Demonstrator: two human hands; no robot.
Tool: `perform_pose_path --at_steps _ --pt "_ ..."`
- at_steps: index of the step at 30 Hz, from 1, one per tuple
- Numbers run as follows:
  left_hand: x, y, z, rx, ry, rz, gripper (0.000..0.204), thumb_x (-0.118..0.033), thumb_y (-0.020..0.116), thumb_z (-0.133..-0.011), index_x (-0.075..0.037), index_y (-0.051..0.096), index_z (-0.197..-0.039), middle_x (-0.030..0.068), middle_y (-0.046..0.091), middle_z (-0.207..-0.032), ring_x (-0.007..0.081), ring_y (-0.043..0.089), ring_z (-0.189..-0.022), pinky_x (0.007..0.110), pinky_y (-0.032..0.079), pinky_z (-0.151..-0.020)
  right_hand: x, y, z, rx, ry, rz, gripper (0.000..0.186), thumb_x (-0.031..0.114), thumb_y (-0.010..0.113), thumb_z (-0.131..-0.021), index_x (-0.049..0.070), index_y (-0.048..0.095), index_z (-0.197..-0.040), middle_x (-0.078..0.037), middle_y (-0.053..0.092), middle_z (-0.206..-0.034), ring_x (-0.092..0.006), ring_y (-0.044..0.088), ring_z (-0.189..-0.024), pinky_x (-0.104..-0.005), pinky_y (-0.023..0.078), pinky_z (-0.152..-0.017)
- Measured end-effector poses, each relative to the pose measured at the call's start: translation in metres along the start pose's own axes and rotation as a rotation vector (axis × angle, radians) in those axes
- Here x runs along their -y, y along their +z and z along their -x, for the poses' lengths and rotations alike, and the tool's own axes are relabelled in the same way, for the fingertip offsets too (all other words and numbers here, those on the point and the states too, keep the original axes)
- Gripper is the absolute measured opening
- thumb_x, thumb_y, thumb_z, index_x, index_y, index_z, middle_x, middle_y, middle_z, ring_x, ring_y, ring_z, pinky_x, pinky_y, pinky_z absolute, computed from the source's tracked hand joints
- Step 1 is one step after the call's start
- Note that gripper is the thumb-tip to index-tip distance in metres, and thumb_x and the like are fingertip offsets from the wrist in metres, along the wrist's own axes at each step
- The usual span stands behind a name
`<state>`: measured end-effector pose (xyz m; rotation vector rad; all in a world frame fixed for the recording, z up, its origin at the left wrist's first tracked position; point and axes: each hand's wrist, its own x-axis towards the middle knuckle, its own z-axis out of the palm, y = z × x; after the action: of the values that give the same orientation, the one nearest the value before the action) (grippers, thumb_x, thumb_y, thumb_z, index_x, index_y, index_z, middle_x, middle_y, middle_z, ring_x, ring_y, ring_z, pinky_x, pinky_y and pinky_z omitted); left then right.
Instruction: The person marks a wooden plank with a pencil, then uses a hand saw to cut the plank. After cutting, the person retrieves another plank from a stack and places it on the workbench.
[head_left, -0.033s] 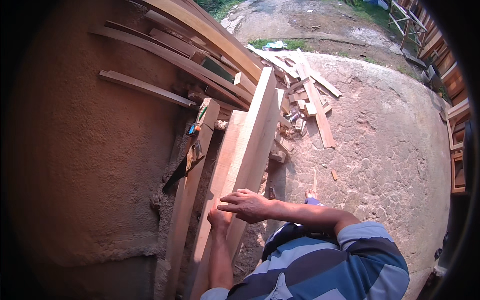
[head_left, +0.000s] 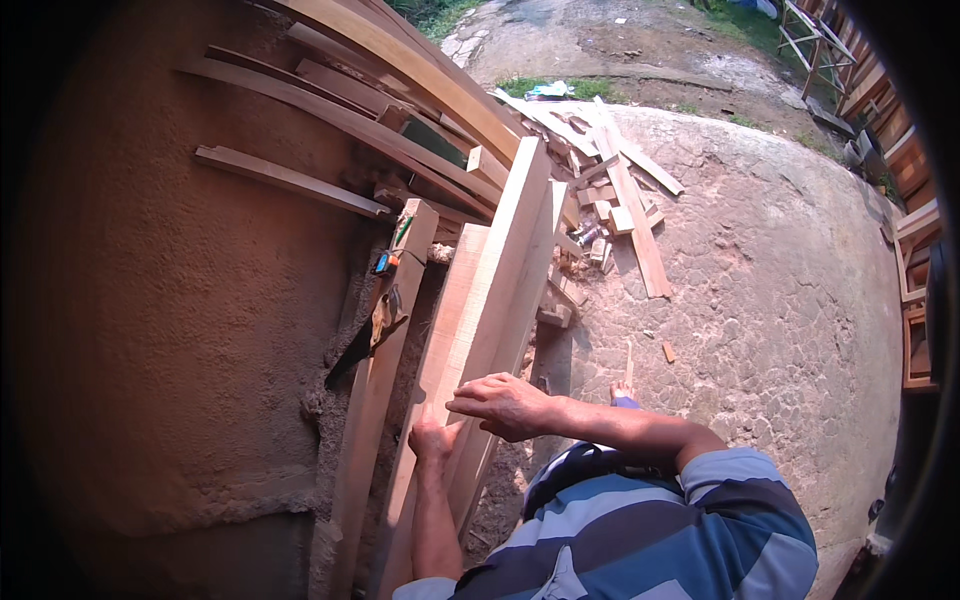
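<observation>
A long pale wooden beam stands on edge in front of me, with a wider plank along its left side and another board along its right. My left hand is closed around wood at the near part of the beam and plank; its fingertips are partly hidden. Just above and to the right, my right hand reaches across the beam with fingers stretched out and holds nothing. Whether its palm touches the wood I cannot tell.
Left of the planks, a thick timber carries a handsaw, a small blue-and-orange tool and a green pencil-like stick. Long boards lean along the brown wall. Offcuts lie on the rough concrete.
My left hand has shifted slightly left and its thumb now points right. The fingers of my right hand, spread before, lie closer together. The beam's far end has dropped a little in view.
</observation>
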<state>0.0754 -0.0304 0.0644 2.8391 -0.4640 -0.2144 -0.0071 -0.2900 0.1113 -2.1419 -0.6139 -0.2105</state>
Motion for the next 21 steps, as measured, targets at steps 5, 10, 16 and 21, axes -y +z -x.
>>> perform_pose_path --at_steps 5,10,16,21 --pt "0.011 -0.034 -0.055 0.263 -0.187 0.371 0.056 -0.028 0.093 -0.066 -0.001 0.069 -0.109 0.0150 0.076 -0.099 0.0255 0.074 -0.092 0.038 0.058 -0.084 -0.075 -0.082 0.046 -0.060 0.179 0.051 0.055 0.019 0.068 -0.092 0.013 0.054 -0.144 -0.013 0.063 -0.131 -0.0330 0.063 -0.116 -0.0460 0.052 -0.097" --pt "0.027 -0.036 -0.078 0.438 -0.302 0.638 0.059 -0.022 0.091 -0.069 0.001 0.066 -0.118 0.0110 0.073 -0.108 0.0193 0.070 -0.098 0.037 0.057 -0.088 -0.120 -0.092 0.063 0.002 0.309 0.012 0.053 0.017 0.068 -0.090 0.013 0.056 -0.141 -0.015 0.065 -0.125 -0.0360 0.066 -0.111 -0.0479 0.056 -0.088" --pt "0.040 -0.035 -0.098 0.542 -0.454 0.667 0.062 -0.022 0.090 -0.069 -0.002 0.065 -0.122 0.0086 0.073 -0.110 0.0187 0.069 -0.099 0.035 0.055 -0.091 -0.161 -0.090 0.062 0.082 0.357 -0.052 0.059 0.013 0.070 -0.085 0.012 0.055 -0.141 -0.016 0.065 -0.123 -0.0376 0.066 -0.110 -0.0489 0.056 -0.088" --pt "0.041 -0.038 -0.102 0.554 -0.447 0.606 0.065 -0.023 0.091 -0.068 -0.003 0.065 -0.124 0.0084 0.073 -0.110 0.0192 0.068 -0.099 0.035 0.054 -0.093 -0.196 -0.102 0.042 0.134 0.378 -0.021 0.063 0.012 0.072 -0.082 0.012 0.054 -0.142 -0.015 0.065 -0.116 -0.0370 0.066 -0.108 -0.0481 0.057 -0.088"
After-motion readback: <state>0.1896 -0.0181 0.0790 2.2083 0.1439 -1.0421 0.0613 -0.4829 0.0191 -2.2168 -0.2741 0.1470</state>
